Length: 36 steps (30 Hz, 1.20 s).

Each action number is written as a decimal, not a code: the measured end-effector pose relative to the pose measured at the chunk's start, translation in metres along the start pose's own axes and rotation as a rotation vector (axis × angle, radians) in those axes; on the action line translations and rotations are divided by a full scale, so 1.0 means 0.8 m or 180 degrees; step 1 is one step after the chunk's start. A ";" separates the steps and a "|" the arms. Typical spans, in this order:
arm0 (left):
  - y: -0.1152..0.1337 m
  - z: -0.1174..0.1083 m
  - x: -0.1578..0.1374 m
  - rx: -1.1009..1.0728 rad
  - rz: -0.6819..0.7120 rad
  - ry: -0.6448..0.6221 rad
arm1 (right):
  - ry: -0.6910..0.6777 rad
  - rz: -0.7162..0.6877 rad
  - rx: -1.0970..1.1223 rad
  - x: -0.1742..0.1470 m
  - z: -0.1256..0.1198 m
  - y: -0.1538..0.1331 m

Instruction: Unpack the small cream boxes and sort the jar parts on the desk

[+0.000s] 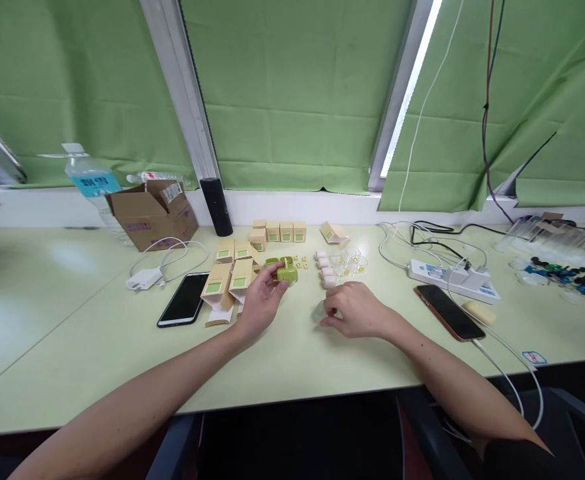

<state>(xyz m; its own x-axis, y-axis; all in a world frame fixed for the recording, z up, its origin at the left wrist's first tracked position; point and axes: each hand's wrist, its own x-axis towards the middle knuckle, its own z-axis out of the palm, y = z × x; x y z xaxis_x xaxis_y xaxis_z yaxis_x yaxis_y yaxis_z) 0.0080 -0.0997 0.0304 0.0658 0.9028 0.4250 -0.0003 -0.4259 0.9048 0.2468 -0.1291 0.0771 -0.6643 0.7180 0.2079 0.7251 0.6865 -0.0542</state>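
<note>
green block [287,272] sits pinched in the fingertips of the left hand [260,301], just off the desk [72,320], its long side running left to right. the right hand [355,310] rests well apart to the right, fingers curled on something small and clear that i cannot make out. beyond lie 4 pink pieces [325,270], folded cartons [225,283] beside the left hand, and a phone [184,299].

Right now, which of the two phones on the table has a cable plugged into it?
The phone right of the right hand, with a white cable at its near end. The phone by the left hand has none attached.
</note>
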 end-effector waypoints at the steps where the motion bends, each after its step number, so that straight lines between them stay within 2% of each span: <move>1: 0.000 0.001 -0.001 0.0006 -0.0007 -0.0007 | -0.0116 0.0100 -0.0001 -0.004 -0.007 0.006; 7: 0.004 0.003 -0.002 0.0033 -0.0053 -0.0001 | -0.0480 0.0829 -0.0209 -0.015 -0.028 0.053; 11: 0.007 0.003 -0.004 0.0029 -0.0064 -0.0020 | -0.0327 0.1316 -0.0297 -0.011 -0.028 0.078; 15: 0.008 0.004 -0.005 0.0009 -0.0087 -0.0049 | -0.0195 0.1601 -0.0137 -0.001 -0.019 0.085; 18: 0.009 0.003 -0.005 0.0039 -0.0108 -0.0050 | -0.0086 0.1671 0.0013 0.006 -0.017 0.085; 23: 0.009 0.004 -0.006 0.0025 -0.0131 -0.0045 | 0.0500 0.1832 0.0339 0.009 -0.023 0.087; 26: 0.009 0.005 -0.006 -0.0025 -0.0128 -0.0051 | 0.0574 0.1862 0.0275 0.009 -0.021 0.088; 32: 0.012 0.006 -0.005 -0.0281 -0.0263 -0.0099 | 0.0589 0.1680 0.0253 0.013 -0.007 0.086; 36: 0.015 0.006 -0.005 -0.0775 -0.0617 -0.0152 | 0.1225 0.1346 0.0003 0.012 0.003 0.079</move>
<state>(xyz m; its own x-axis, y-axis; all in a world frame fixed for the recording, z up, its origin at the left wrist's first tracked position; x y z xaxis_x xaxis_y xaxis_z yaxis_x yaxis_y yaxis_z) 0.0128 -0.1087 0.0393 0.1347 0.9595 0.2475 -0.2216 -0.2143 0.9513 0.2860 -0.0782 0.0734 -0.2022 0.8368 0.5088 0.9132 0.3488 -0.2107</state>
